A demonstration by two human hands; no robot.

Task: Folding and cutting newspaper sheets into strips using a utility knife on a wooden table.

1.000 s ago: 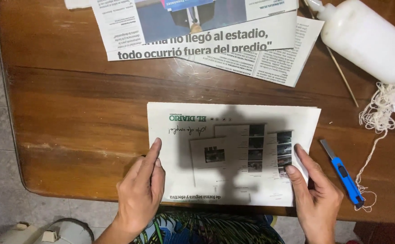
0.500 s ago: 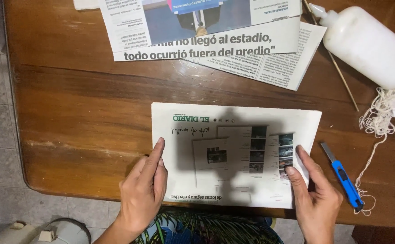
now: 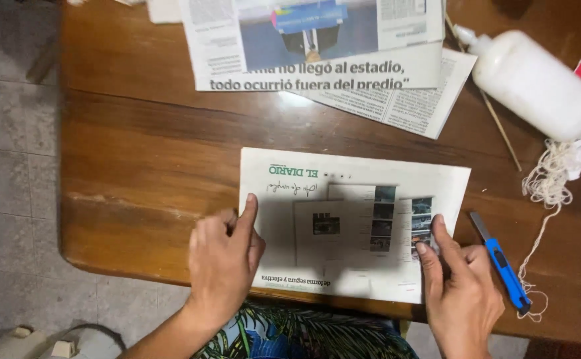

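Both hands — flat on newspaper sheet

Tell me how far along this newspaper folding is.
Done: the folded newspaper sheet lies flat at the near edge of the wooden table. In hand: the left hand and right hand press its two lower corners. Untouched: the blue utility knife, the white glue bottle, the string and the other newspaper pages behind; cutting or gluing does not seem started.
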